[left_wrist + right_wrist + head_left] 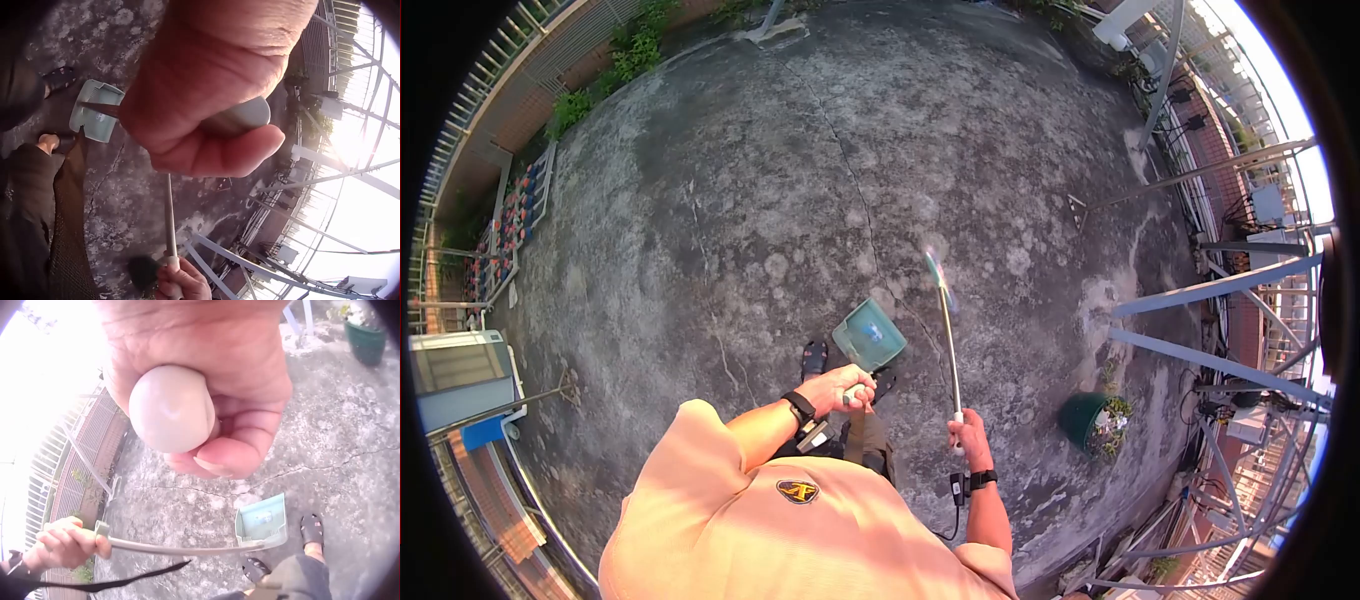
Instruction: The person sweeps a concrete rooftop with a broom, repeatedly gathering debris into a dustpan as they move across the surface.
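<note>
In the head view, the left hand (840, 390) grips the pale end of a handle above a light green dustpan (880, 345). The left wrist view shows its fingers curled round the grey handle end (244, 117); a shaft runs to the dustpan (100, 128). To the right, the right hand (970, 440) holds the white grip of a long metal pole (948, 345), whose far end has a blurred teal and pink piece (936, 268) over the concrete. The right wrist view has the fingers wrapped round a rounded white handle end (169, 409).
Two sandalled feet (311, 530) are beside the dustpan. A green pot (1080, 420) with flowers stands at the right, near grey metal beams (1215, 285). Cracked concrete (770, 200) stretches ahead, with railings along the edges. A black strap (125, 582) hangs near the left hand.
</note>
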Available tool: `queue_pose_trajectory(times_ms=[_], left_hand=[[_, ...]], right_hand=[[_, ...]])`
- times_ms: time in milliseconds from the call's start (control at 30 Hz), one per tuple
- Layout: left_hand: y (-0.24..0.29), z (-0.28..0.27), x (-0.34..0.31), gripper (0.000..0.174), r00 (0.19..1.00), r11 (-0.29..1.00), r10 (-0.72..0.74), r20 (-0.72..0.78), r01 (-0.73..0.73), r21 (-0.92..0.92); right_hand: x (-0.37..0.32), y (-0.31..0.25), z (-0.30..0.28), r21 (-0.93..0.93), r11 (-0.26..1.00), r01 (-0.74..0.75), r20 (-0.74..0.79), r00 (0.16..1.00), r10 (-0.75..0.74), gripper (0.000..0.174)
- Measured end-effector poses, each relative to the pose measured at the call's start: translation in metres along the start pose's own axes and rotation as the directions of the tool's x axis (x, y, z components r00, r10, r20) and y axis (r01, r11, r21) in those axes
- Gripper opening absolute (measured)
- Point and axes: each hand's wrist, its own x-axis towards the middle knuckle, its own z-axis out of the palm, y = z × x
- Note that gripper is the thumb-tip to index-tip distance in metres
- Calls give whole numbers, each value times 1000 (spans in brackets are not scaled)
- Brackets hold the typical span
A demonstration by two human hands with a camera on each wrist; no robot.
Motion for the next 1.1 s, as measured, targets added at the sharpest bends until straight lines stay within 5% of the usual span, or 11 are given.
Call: queue_pose_trajectory(times_ms=[167, 300, 400, 567, 667, 733, 867, 1100], left_hand=[[0, -7, -9, 16, 996, 996, 88, -22, -89, -30], [4, -9, -4, 16, 990, 981, 128, -66, -136, -142], [13, -14, 0, 15, 991, 981, 115, -70, -125, -149], [28, -26, -2, 13, 992, 980, 123, -42, -128, -154], [32, -29, -6, 15, 996, 972, 81, -34, -86, -221], [34, -27, -11, 16, 996, 975, 82, -29, -86, -207], [34, -36, -16, 16, 996, 978, 84, -8, -84, -193], [53, -38, -47, 14, 996, 987, 86, -10, -86, -138]], right_hand=[[99, -51, -26, -234, 968, 88, -53, 993, -103, 18], [163, -10, -15, -273, 952, 141, 9, 989, -144, 20], [136, 36, 12, -531, 841, 107, 109, 992, -57, 25], [32, 104, 16, -661, 723, 203, 398, 911, 107, 36], [8, 122, -1, -594, 731, 335, 469, 883, -23, 36], [-18, 88, -6, -362, 925, 111, 368, 929, 33, 38], [-18, 43, -5, -167, 981, -94, 345, 927, 148, 44], [63, -61, 32, -201, 979, 39, 162, 987, -6, 18]])
